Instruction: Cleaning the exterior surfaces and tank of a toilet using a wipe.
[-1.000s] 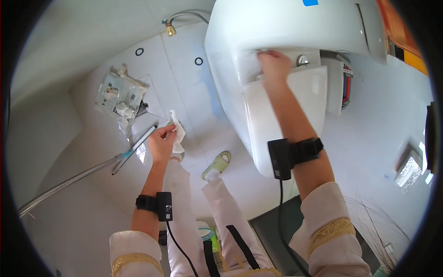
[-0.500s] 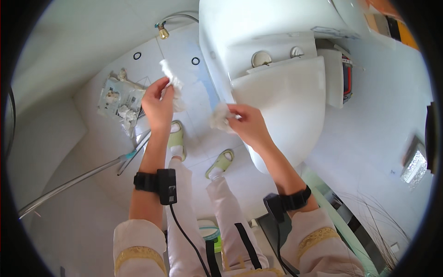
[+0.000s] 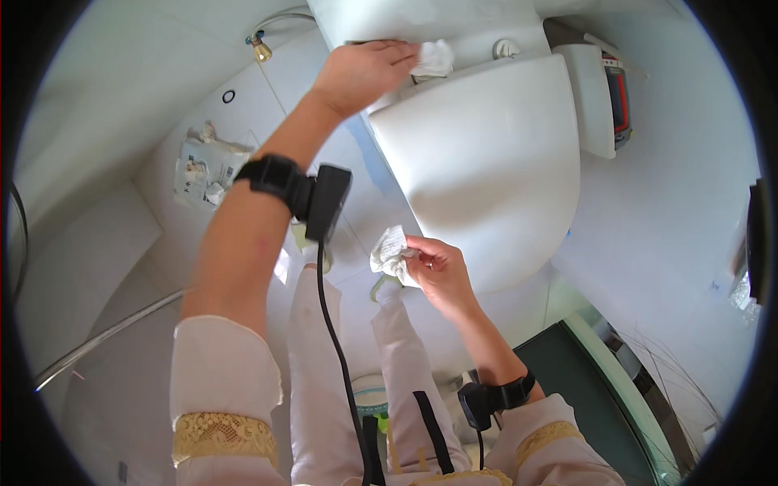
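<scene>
Up at top centre, the left hand [image 3: 365,74] holds a white tissue [image 3: 435,59] at its fingertips, by the top edge of the toilet lid [image 3: 486,154]; mid-frame, the right hand [image 3: 442,277] pinches a crumpled tissue [image 3: 391,254]

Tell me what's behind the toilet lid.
Behind the lid are a round fitting and a white tissue at the left hand; whatever the tissue covers is hidden.

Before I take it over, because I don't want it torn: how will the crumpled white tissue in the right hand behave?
The tissue is probably floppy, being bunched in irregular folds. It seems light, since the right hand holds it in just a pinch. Its thin, creased look suggests it could tear if tugged.
</scene>
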`<move>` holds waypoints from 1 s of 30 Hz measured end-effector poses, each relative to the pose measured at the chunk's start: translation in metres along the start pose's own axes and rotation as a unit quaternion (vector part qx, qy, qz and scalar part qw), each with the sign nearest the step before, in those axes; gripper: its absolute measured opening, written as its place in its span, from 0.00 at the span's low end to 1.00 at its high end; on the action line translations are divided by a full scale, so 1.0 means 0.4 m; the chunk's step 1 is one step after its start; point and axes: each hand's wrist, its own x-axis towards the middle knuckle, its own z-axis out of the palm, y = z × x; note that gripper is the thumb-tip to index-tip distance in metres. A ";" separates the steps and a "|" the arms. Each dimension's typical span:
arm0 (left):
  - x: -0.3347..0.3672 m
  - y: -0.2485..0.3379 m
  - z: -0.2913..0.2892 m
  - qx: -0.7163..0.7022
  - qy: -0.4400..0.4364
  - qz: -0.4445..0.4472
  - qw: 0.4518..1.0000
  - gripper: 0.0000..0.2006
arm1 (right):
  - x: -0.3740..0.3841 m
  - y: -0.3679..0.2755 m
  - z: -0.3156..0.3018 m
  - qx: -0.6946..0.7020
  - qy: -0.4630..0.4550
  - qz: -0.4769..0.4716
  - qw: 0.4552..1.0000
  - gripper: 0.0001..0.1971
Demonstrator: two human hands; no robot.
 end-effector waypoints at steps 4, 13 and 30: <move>-0.076 -0.004 0.040 -0.019 -0.041 -0.054 0.998 0.15 | -0.030 0.030 -0.029 0.021 0.028 0.011 0.999 0.16; -0.172 0.086 0.005 -0.127 -0.016 -0.218 0.967 0.17 | -0.068 0.023 -0.125 0.071 0.067 0.023 0.995 0.16; 0.067 0.343 0.072 -0.102 -0.058 -0.099 0.988 0.22 | -0.282 0.280 -0.198 0.047 0.019 0.115 0.992 0.13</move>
